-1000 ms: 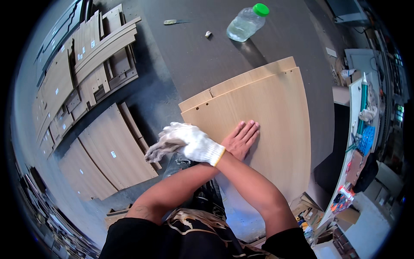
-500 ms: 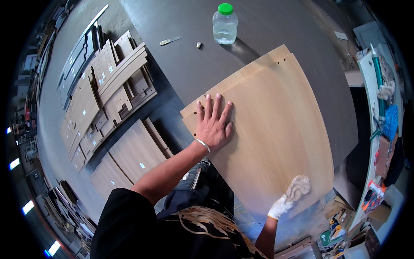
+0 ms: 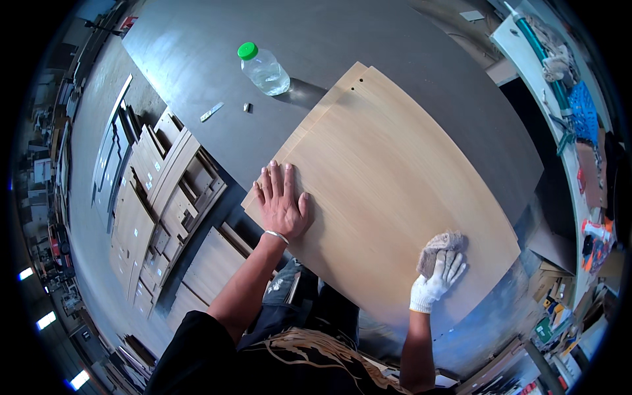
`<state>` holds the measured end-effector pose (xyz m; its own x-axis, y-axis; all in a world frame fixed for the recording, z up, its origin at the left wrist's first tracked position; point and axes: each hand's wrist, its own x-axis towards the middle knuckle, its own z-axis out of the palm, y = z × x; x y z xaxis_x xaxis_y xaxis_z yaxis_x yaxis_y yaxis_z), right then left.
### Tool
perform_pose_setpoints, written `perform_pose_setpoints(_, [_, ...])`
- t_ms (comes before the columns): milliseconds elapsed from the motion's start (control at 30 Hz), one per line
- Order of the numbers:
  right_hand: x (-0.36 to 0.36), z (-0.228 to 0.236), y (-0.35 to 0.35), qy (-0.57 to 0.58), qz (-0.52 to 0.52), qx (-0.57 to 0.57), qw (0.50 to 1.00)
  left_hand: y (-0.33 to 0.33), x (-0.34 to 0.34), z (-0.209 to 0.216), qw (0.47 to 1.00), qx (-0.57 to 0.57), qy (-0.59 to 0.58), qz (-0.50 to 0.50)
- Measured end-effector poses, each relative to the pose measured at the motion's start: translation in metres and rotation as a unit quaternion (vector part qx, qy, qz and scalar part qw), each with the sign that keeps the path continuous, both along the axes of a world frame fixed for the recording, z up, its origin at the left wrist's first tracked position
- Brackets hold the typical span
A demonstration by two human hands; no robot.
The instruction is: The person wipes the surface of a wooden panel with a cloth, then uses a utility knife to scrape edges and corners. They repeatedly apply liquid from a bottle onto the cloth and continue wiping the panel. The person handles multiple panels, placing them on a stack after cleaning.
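A pale wood-grain panel (image 3: 382,178) lies on the dark grey table in front of me, another panel's edge showing beneath it along the far left side. My bare left hand (image 3: 282,210) rests flat on its left end, fingers spread, holding nothing. Toward the right near side, my right hand (image 3: 434,286) wears a white knit glove and presses a crumpled beige rag (image 3: 433,251) onto the surface. Two small dark holes mark the panel's far corner. Past the left edge stands a clear bottle (image 3: 268,76) with a green cap, partly filled with clear liquid.
A utility knife (image 3: 212,112) and a small dark-and-light piece (image 3: 247,107) lie on the table (image 3: 368,33). Stacked wood panels (image 3: 141,224) cover the floor at left. On the right, a white shelf (image 3: 517,49) carries a green tube (image 3: 541,56), blue mesh (image 3: 583,112) and tools.
The gloved right hand has moved the rag farther from me, its fingers now spread over it. The view has turned, shifting panel and bottle leftward. My left hand stays on the panel's left end.
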<state>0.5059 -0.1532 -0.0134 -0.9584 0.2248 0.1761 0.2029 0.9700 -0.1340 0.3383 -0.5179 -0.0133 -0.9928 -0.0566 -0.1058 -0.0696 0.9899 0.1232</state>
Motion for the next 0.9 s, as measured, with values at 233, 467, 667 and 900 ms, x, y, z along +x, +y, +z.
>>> perform_pose_setpoints(233, [-0.036,0.005,0.015,-0.004,-0.008,-0.036,0.999,0.000,-0.009,-0.006,1.000,-0.014,0.012,0.012])
perform_pose_setpoints(467, [-0.073,0.010,0.012,0.060,-0.007,-0.091,0.994,-0.011,-0.037,-0.011,0.997,-0.053,0.045,0.021])
perform_pose_setpoints(667, [0.039,-0.011,-0.029,0.243,-0.248,-0.202,0.916,-0.015,-0.049,-0.023,0.996,-0.069,0.048,0.018])
perform_pose_setpoints(900, [0.251,-0.011,-0.188,0.528,-0.581,-0.435,0.441,0.011,-0.051,-0.025,0.858,0.003,0.063,-0.509])
